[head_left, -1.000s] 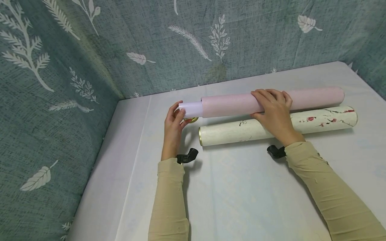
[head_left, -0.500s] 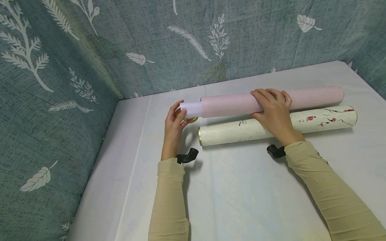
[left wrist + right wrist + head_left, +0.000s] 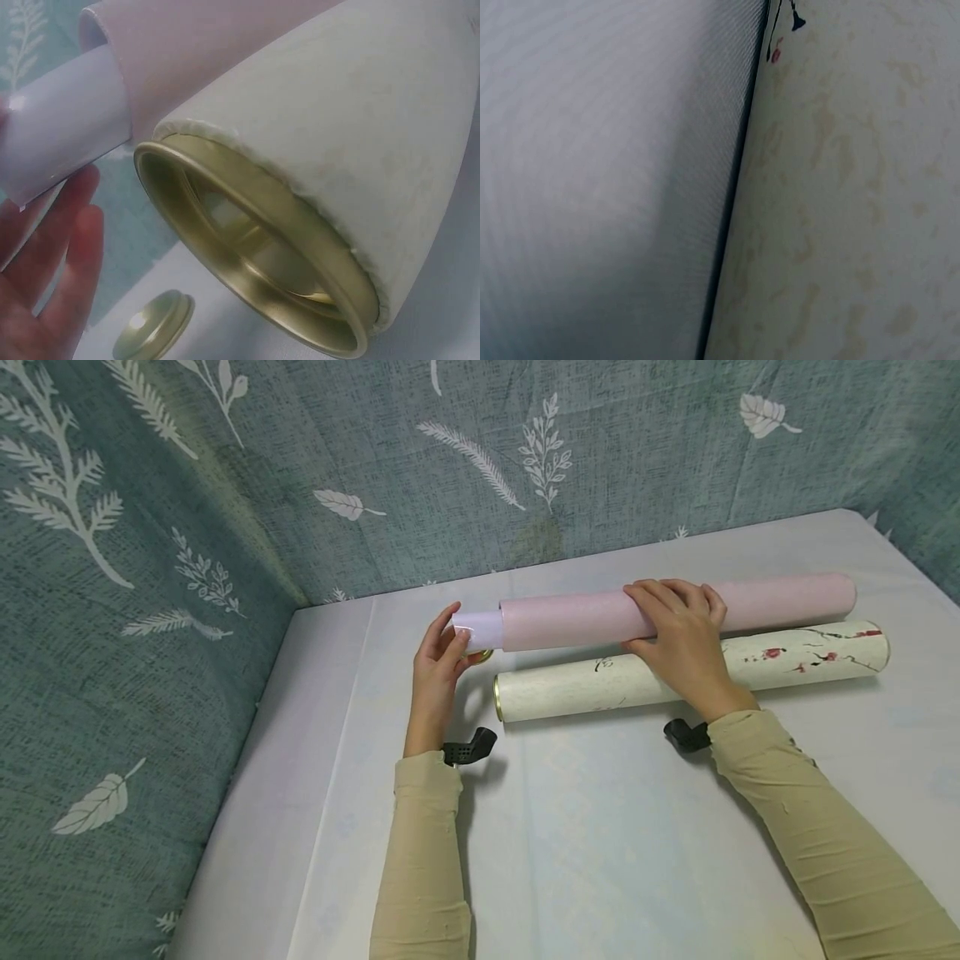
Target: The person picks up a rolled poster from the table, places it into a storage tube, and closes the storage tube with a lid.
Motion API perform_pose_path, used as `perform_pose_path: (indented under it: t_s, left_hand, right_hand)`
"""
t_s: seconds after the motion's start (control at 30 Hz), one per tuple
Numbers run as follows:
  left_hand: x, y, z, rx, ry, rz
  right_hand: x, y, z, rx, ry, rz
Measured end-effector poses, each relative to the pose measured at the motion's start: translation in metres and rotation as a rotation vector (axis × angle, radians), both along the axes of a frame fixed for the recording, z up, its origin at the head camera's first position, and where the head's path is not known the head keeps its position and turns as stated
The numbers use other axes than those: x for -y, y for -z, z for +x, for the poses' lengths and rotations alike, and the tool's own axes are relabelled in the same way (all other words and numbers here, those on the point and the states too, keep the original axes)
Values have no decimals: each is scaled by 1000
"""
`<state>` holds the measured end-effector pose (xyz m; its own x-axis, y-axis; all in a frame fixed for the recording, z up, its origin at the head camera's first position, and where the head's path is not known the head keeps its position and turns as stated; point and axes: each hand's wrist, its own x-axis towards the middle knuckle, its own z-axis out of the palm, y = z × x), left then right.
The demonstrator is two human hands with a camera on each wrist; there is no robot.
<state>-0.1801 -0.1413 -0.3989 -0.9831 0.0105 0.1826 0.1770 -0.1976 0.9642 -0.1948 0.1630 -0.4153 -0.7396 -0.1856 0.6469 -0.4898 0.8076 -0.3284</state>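
A pale lavender-white rolled sheet point(image 3: 486, 628) sticks out of the left end of a pink cardboard tube point(image 3: 566, 620). My left hand point(image 3: 433, 685) pinches the roll's outer end, thumb on the near side. Over the tube's middle, my right hand point(image 3: 684, 647) grips it from above. In front lies a cream tube point(image 3: 562, 690) with red blossoms and dark branches. The left wrist view shows its gold metal rim point(image 3: 255, 247), uncapped, close to my left fingers point(image 3: 84, 240). The right wrist view holds mostly the cream tube's surface point(image 3: 847, 202); my right hand is out of sight there.
A gold round lid point(image 3: 154, 326) lies on the white-covered table point(image 3: 600, 843) under my left hand. Green leaf-patterned cloth point(image 3: 480, 477) hangs behind the table and along its left side. Each wrist wears a black camera mount point(image 3: 471, 747).
My left hand has moved slightly right, and the rolled sheet has slid a little further into the pink tube. My right hand stays in place on the tube.
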Motion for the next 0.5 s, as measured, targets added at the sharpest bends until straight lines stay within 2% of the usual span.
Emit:
perform_pose_path:
  t_s: [0.2,0.5]
  left_hand:
    - [-1,-1,1,4,16,1]
    - [-5,-2,1,-1,21,-54]
  right_hand:
    - [0,0,0,-1,-3,1]
    - [0,-1,1,9,-2,1]
